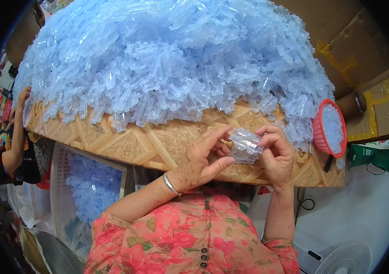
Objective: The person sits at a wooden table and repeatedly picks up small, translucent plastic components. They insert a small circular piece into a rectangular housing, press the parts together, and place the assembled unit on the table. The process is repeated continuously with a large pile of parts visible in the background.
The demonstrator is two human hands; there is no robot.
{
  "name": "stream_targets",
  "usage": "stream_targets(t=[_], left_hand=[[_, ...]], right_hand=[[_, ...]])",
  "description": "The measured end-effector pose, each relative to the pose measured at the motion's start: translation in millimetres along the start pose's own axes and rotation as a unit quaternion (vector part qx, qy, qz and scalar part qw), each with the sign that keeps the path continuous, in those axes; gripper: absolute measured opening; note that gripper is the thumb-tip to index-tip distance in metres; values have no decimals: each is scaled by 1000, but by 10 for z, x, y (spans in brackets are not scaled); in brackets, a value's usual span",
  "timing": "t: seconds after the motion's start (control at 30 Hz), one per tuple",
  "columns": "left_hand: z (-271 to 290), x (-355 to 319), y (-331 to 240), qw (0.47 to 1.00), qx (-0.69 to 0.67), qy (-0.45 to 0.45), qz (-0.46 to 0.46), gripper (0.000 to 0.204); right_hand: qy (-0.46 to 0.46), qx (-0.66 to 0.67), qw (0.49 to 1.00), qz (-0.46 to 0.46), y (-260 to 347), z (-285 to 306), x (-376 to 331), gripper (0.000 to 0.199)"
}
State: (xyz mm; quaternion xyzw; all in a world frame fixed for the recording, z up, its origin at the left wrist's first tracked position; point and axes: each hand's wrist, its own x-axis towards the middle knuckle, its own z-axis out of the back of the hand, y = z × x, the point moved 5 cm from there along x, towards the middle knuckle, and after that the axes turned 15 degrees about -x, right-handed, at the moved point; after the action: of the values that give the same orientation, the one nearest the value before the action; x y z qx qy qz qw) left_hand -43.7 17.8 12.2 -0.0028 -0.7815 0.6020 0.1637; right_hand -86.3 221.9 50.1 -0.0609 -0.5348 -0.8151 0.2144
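Over the near edge of the table, my right hand [277, 157] pinches a small bundle of clear plastic pieces [246, 140] between thumb and fingers. The pieces are thin, flat and elongated, lying side by side. My left hand [206, 157], with a silver bangle on its wrist, is at the bundle's left side. Its thumb and index finger are spread apart, and its other fingers are curled; whether the fingertips touch the bundle is hard to tell. Beyond both hands rises a large heap of similar pale-blue clear plastic pieces [171, 68].
The wood-patterned table [116, 146] carries the heap. A red basket [318, 132] of pieces stands at its right edge. Below left is a white crate [59, 182] of pieces. Another person's arm [18, 123] reaches in at far left. Cardboard boxes [359, 45] and a fan [347, 260] are on the right.
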Motion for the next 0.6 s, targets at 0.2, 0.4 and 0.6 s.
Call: stream_targets(t=[0.2, 0.4, 0.6], left_hand=[[83, -4, 84, 989, -134, -11, 62, 61], [89, 10, 107, 984, -161, -19, 70, 51], [83, 17, 90, 985, -156, -12, 76, 52]], right_hand=[[15, -41, 999, 1, 107, -202, -32, 32], [25, -39, 999, -21, 110, -217, -59, 33], [24, 6, 999, -32, 86, -253, -93, 36]])
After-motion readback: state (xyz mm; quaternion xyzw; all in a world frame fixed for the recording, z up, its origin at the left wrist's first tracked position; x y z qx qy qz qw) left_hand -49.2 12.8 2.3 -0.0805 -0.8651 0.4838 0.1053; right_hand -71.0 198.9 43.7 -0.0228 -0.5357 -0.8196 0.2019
